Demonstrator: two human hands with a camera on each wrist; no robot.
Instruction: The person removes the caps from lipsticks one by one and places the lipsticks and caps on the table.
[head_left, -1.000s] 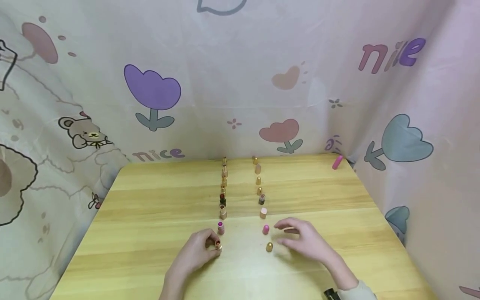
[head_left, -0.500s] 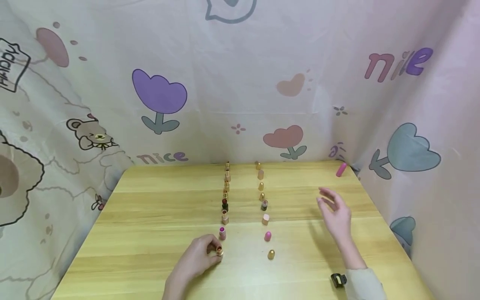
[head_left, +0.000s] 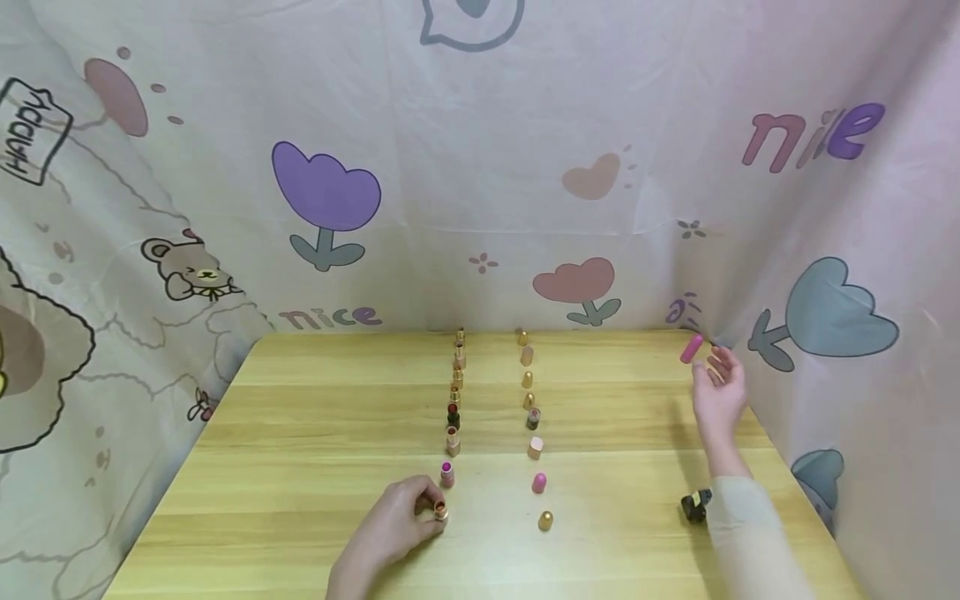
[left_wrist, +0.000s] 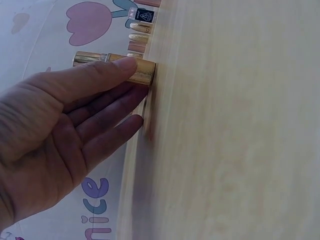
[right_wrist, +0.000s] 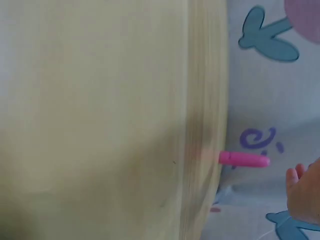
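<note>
My left hand (head_left: pixel 393 523) pinches an uncapped gold lipstick (head_left: pixel 441 509) between thumb and fingers; in the left wrist view this lipstick (left_wrist: pixel 144 71) stands upright on the wood. Beyond it runs a row of uncapped lipsticks, among them a pink one (head_left: pixel 447 475) and a black one with a red tip (head_left: pixel 453 417). My right hand (head_left: pixel 720 396) reaches over the far right corner with its fingers loosely bent and holding nothing. Just past its fingertips an upright bright pink tube (head_left: pixel 692 348) stands; the right wrist view shows the tube (right_wrist: pixel 244 159) apart from the fingers.
To the right of the lipsticks, a parallel row of caps includes a gold cap (head_left: pixel 545 521), a pink cap (head_left: pixel 539 482) and a square pale one (head_left: pixel 536 447). A printed curtain (head_left: pixel 450 167) hangs behind the wooden table (head_left: pixel 300 433). A black device (head_left: pixel 696 506) sits at the right wrist.
My right hand has moved from beside the pink cap to the far right, close to the bright pink tube. The left hand keeps its hold on the gold lipstick. The head view shifted slightly.
</note>
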